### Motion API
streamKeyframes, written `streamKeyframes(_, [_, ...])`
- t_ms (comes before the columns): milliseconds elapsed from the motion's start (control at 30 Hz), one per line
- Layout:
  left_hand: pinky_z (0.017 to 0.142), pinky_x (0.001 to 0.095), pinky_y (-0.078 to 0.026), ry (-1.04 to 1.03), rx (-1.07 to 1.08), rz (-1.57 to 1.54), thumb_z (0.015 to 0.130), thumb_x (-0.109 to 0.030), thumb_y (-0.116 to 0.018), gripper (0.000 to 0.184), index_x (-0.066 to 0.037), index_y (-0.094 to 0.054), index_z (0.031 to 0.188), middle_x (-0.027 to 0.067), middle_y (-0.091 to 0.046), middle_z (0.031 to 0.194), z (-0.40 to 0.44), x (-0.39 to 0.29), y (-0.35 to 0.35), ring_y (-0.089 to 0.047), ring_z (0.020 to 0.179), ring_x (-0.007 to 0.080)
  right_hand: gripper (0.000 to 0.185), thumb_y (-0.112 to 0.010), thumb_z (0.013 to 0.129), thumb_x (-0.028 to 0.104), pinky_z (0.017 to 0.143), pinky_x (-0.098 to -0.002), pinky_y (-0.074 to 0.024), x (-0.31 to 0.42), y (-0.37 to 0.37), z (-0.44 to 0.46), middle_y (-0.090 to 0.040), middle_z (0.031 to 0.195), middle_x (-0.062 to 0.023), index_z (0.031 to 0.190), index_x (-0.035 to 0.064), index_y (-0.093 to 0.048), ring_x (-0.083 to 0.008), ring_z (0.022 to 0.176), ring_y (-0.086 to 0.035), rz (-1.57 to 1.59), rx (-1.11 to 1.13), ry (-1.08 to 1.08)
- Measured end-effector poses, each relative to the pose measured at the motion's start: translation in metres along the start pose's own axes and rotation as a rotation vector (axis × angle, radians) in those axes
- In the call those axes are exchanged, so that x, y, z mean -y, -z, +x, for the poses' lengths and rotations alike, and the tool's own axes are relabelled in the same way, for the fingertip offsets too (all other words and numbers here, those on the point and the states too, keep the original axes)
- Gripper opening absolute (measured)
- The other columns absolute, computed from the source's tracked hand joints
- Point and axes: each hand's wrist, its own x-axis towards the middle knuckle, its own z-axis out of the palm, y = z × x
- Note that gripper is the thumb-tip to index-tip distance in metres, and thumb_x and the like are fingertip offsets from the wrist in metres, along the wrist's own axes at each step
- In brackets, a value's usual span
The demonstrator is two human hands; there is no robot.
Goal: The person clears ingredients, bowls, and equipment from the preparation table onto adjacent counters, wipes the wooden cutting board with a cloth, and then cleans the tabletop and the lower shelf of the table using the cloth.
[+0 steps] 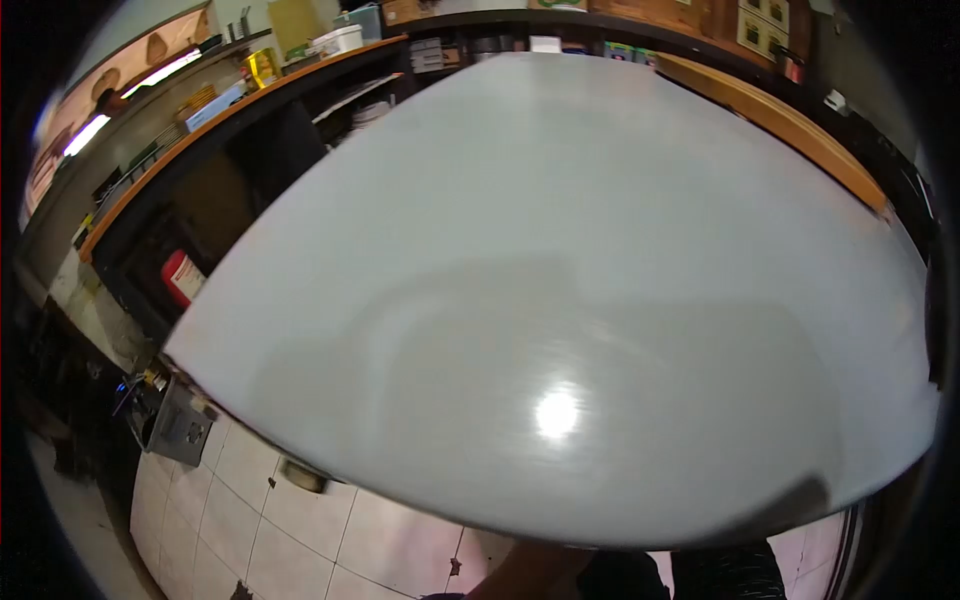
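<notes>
A large glossy pale grey board [470, 200] fills most of the head view, with a bright light reflection and a soft shadow on its near half. A bare forearm, apparently my left, comes up from the bottom and passes under the board's near edge. My left hand is hidden beneath that edge, so whether it grips the board cannot be made out. My right hand does not show anywhere. Dark-clothed legs [725, 572] appear just below the near edge.
A wooden strip [785, 125] runs along the board's far right edge. An orange-edged counter [290, 75] with containers stands at the left. Below it are a red cylinder [183, 276] and a grey crate [182, 425] on the tiled floor [300, 520].
</notes>
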Motion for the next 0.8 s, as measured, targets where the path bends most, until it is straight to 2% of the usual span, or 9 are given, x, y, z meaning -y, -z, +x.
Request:
streamKeyframes(133, [0.067,0.0419,-0.051,-0.381,-0.486,1.223,0.087,-0.025,-0.061,0.026,-0.002,-0.065,0.099,0.0184,-0.066,0.091,0.018,-0.063,0.031,-0.060,0.071,0.0353,0.060,-0.045,0.091,0.038,0.098,-0.0475,-0.0390,-0.037,-0.021,0.045,-0.049,0.140,-0.0140,0.144,0.0104,-0.040,-0.0347,0.122,-0.049,-0.171,-0.001,-0.264])
streamKeyframes(200, [0.068,0.0417,-0.052,-0.361,-0.491,1.255,0.087,-0.024,-0.061,0.026,-0.002,-0.065,0.100,0.0183,-0.065,0.093,0.019,-0.059,0.037,-0.061,0.073,0.0351,0.060,-0.046,0.091,0.037,0.098,-0.0473,-0.0390,-0.003,-0.038,0.056,-0.049,0.139,-0.0141,0.144,0.0104,-0.040,-0.0347,0.122,-0.049,-0.176,-0.002,-0.266])
streamKeyframes(333, [0.074,0.0412,-0.052,-0.369,-0.407,1.294,0.086,-0.021,-0.062,0.026,-0.002,-0.065,0.102,0.0182,-0.065,0.096,0.019,-0.049,0.030,-0.061,0.080,0.0346,0.060,-0.046,0.090,0.035,0.098,-0.0470,-0.0392,0.122,-0.040,0.030,-0.049,0.139,-0.0142,0.145,0.0105,-0.040,-0.0347,0.122,-0.049,0.051,0.007,0.052])
streamKeyframes(467, [0.075,0.0428,-0.052,-0.179,-0.333,0.708,0.086,-0.024,-0.063,0.029,-0.002,-0.066,0.105,0.0181,-0.067,0.101,0.027,-0.016,0.002,-0.064,0.087,0.0347,0.059,-0.047,0.090,0.033,0.098,-0.0467,-0.0393,0.182,-0.012,-0.029,-0.049,0.139,-0.0143,0.145,0.0106,-0.040,-0.0347,0.121,-0.050,0.338,0.073,0.363])
streamKeyframes(500, [0.075,0.0432,-0.052,-0.129,-0.295,0.569,0.086,-0.024,-0.063,0.030,-0.002,-0.066,0.106,0.0181,-0.067,0.102,0.026,-0.009,-0.006,-0.064,0.089,0.0347,0.059,-0.047,0.090,0.033,0.098,-0.0466,-0.0394,0.174,-0.001,-0.040,-0.049,0.138,-0.0144,0.145,0.0106,-0.040,-0.0347,0.121,-0.050,0.375,0.075,0.397])
streamKeyframes(567, [0.076,0.0437,-0.052,-0.085,-0.223,0.423,0.086,-0.025,-0.064,0.031,-0.002,-0.066,0.107,0.0181,-0.068,0.103,0.034,-0.055,-0.009,-0.065,0.091,0.0347,0.059,-0.047,0.090,0.032,0.098,-0.0464,-0.0394,0.130,0.019,-0.056,-0.050,0.138,-0.0144,0.145,0.0107,-0.040,-0.0347,0.121,-0.050,0.367,0.047,0.391])
streamKeyframes(633, [0.077,0.0436,-0.052,0.265,0.184,0.822,0.086,-0.016,-0.059,0.028,-0.002,-0.063,0.111,0.0179,-0.066,0.106,0.052,-0.121,-0.008,-0.064,0.090,0.0354,0.059,-0.048,0.090,0.031,0.098,-0.0463,-0.0395,0.065,0.036,-0.078,-0.050,0.138,-0.0145,0.145,0.0107,-0.040,-0.0347,0.121,-0.050,0.264,-0.012,0.319])
streamKeyframes(667, [0.077,0.0436,-0.052,0.242,0.195,0.818,0.086,-0.016,-0.059,0.028,-0.002,-0.063,0.111,0.0179,-0.066,0.106,0.049,-0.122,-0.017,-0.064,0.090,0.0354,0.059,-0.048,0.090,0.030,0.098,-0.0462,-0.0395,0.030,0.047,-0.091,-0.050,0.138,-0.0145,0.145,0.0107,-0.040,-0.0347,0.121,-0.050,0.193,-0.044,0.273])
streamKeyframes(800, [0.081,0.0431,-0.050,-0.406,-0.405,0.473,0.088,-0.010,-0.052,0.031,-0.002,-0.057,0.117,0.0180,-0.063,0.111,0.053,-0.099,-0.047,-0.062,0.091,0.0360,0.059,-0.049,0.090,0.028,0.097,-0.0458,-0.0397,-0.119,0.095,-0.180,-0.050,0.137,-0.0147,0.145,0.0108,-0.040,-0.0348,0.121,-0.050,-0.185,-0.116,-0.059])
